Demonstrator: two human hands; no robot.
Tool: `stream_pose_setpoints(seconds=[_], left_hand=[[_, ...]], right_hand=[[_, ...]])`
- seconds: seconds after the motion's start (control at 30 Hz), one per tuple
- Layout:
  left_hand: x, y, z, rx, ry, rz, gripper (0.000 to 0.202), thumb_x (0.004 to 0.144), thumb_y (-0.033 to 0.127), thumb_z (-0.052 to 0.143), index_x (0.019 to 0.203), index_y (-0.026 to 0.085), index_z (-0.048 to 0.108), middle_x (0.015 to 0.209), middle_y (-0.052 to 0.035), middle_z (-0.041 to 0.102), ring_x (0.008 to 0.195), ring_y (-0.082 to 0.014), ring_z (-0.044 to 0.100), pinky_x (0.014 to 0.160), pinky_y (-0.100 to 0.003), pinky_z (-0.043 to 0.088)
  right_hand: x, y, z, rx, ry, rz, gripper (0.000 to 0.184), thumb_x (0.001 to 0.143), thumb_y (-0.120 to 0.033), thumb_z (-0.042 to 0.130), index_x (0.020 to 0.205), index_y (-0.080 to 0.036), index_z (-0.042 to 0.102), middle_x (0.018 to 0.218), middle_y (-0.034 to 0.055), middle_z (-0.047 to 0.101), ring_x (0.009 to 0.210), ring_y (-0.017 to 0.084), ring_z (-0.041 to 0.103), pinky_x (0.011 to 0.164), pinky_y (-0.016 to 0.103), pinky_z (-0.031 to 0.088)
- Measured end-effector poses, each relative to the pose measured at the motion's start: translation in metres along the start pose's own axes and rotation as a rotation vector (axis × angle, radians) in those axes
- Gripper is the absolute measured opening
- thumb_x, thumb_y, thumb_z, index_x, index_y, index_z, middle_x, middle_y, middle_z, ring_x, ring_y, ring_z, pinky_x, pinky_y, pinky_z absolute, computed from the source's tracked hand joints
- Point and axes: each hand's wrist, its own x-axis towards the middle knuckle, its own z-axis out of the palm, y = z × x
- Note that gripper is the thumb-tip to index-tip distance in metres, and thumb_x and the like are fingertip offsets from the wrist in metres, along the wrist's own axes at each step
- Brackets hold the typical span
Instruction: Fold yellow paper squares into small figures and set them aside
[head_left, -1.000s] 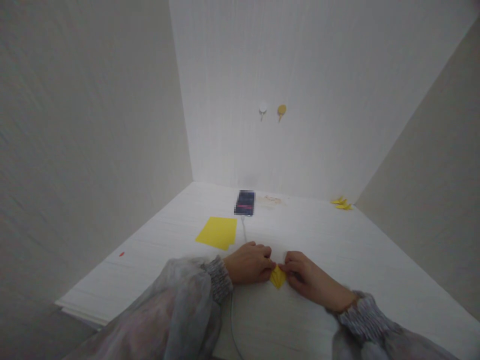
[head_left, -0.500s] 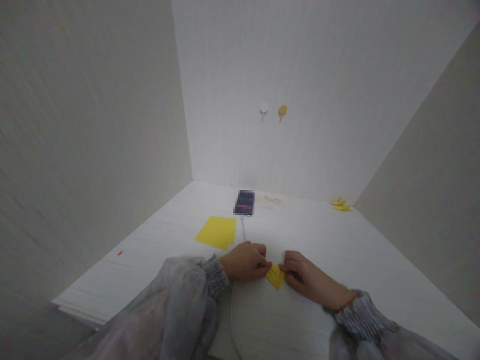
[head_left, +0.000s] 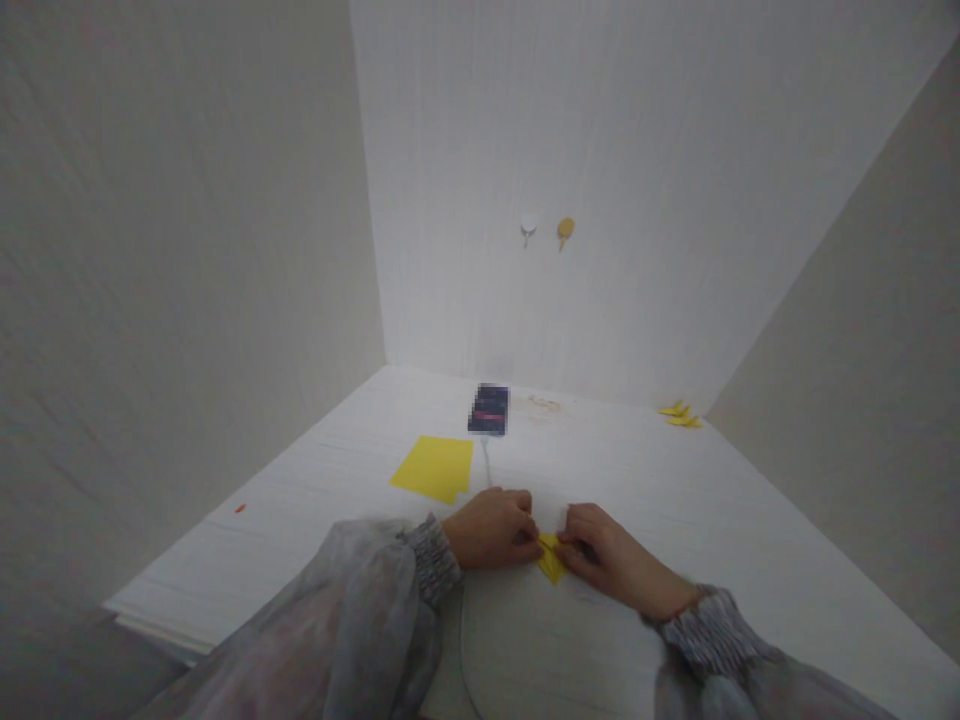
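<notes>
A small folded yellow paper piece [head_left: 551, 562] lies on the white table [head_left: 705, 520], pinched from both sides. My left hand [head_left: 491, 527] grips its left edge with curled fingers. My right hand [head_left: 604, 555] presses on its right side, fingers bent and closed over it, so most of the paper is hidden. Both wrists show grey gathered sleeves.
A stack of flat yellow paper sheets [head_left: 436, 467] lies just beyond my left hand. A phone [head_left: 489, 409] with a white cable rests further back. Small folded yellow pieces [head_left: 680, 415] sit in the far right corner. Two wall hooks [head_left: 546, 230] hang on the back wall. Walls close in on three sides.
My hands have drawn closer together over the folded paper, covering more of it. The piece looks narrower than a second ago.
</notes>
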Motion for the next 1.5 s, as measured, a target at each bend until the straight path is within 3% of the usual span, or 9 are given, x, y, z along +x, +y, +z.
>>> stream_pose_setpoints(seconds=[0.17, 0.33, 0.5, 0.63, 0.77, 0.9, 1.13, 1.23, 1.5], left_hand=[[0.000, -0.002, 0.003, -0.094, -0.009, 0.013, 0.026, 0.076, 0.039, 0.046, 0.081, 0.020, 0.063, 0.080, -0.0019, 0.053, 0.071, -0.0114, 0.052, 0.064, -0.022, 0.039], [0.000, 0.001, 0.003, -0.102, 0.010, -0.030, 0.026, 0.073, 0.037, 0.050, 0.088, 0.018, 0.059, 0.085, -0.0035, 0.053, 0.077, -0.0141, 0.052, 0.069, -0.025, 0.040], [0.001, 0.006, 0.001, -0.270, 0.037, -0.118, 0.027, 0.072, 0.036, 0.050, 0.090, 0.017, 0.058, 0.087, -0.0038, 0.053, 0.077, -0.0139, 0.051, 0.068, -0.024, 0.040], [0.004, 0.006, 0.007, -0.566, 0.082, -0.227, 0.023, 0.071, 0.034, 0.051, 0.080, 0.015, 0.058, 0.077, -0.0009, 0.052, 0.063, -0.0091, 0.046, 0.057, -0.020, 0.036], [0.007, 0.006, 0.014, -0.940, 0.121, -0.354, 0.025, 0.067, 0.034, 0.056, 0.077, 0.012, 0.055, 0.062, 0.0021, 0.050, 0.057, -0.0076, 0.042, 0.052, -0.019, 0.033], [0.008, 0.005, 0.019, -1.202, 0.079, -0.356, 0.028, 0.062, 0.035, 0.062, 0.072, 0.010, 0.054, 0.060, 0.0025, 0.049, 0.055, -0.0066, 0.042, 0.052, -0.020, 0.033], [0.012, 0.004, 0.023, -1.504, 0.249, -0.264, 0.039, 0.056, 0.029, 0.070, 0.085, 0.014, 0.048, 0.071, 0.0014, 0.054, 0.062, -0.0071, 0.050, 0.061, -0.022, 0.039], [0.013, 0.004, 0.022, -1.585, 0.212, -0.203, 0.037, 0.054, 0.026, 0.071, 0.083, 0.013, 0.052, 0.073, 0.0002, 0.057, 0.068, -0.0090, 0.053, 0.068, -0.026, 0.040], [0.011, 0.007, 0.012, -1.621, 0.193, -0.368, 0.035, 0.047, 0.026, 0.073, 0.075, 0.010, 0.059, 0.074, -0.0021, 0.062, 0.069, -0.0107, 0.056, 0.072, -0.029, 0.041]], right_hand=[[0.001, 0.005, 0.007, 0.021, 0.021, -0.003, 0.014, 0.080, -0.025, 0.047, 0.071, -0.016, 0.053, 0.071, 0.0024, 0.052, 0.072, 0.015, 0.047, 0.068, 0.028, 0.037], [0.005, 0.001, 0.011, 0.011, 0.069, -0.011, 0.017, 0.083, -0.021, 0.039, 0.080, -0.016, 0.055, 0.080, 0.0058, 0.052, 0.079, 0.017, 0.047, 0.070, 0.031, 0.038], [0.008, -0.004, 0.009, 0.077, 0.183, 0.083, 0.018, 0.084, -0.021, 0.035, 0.075, -0.017, 0.050, 0.077, 0.0058, 0.051, 0.073, 0.016, 0.046, 0.068, 0.031, 0.038], [0.007, -0.002, 0.013, 0.337, 0.262, 0.229, 0.019, 0.084, -0.029, 0.035, 0.073, -0.018, 0.045, 0.067, 0.0016, 0.048, 0.063, 0.013, 0.044, 0.057, 0.026, 0.037], [0.010, -0.003, 0.017, 0.813, 0.307, 0.338, 0.019, 0.079, -0.037, 0.043, 0.074, -0.019, 0.042, 0.061, -0.0025, 0.045, 0.054, 0.010, 0.043, 0.050, 0.023, 0.034], [0.013, -0.007, 0.016, 1.147, 0.340, 0.371, 0.026, 0.071, -0.040, 0.054, 0.082, -0.022, 0.040, 0.059, -0.0054, 0.046, 0.049, 0.008, 0.043, 0.048, 0.021, 0.033], [0.014, -0.009, 0.012, 1.129, 0.326, 0.392, 0.029, 0.067, -0.044, 0.058, 0.075, -0.020, 0.045, 0.060, -0.0032, 0.049, 0.051, 0.009, 0.046, 0.049, 0.022, 0.035], [0.012, -0.008, 0.011, 1.070, 0.306, 0.383, 0.025, 0.070, -0.042, 0.056, 0.078, -0.019, 0.051, 0.063, -0.0015, 0.053, 0.056, 0.010, 0.048, 0.051, 0.022, 0.037], [0.001, 0.003, 0.005, 0.964, 0.206, 0.296, 0.026, 0.075, -0.039, 0.051, 0.091, -0.019, 0.059, 0.084, 0.0038, 0.059, 0.077, 0.015, 0.053, 0.069, 0.028, 0.041]])
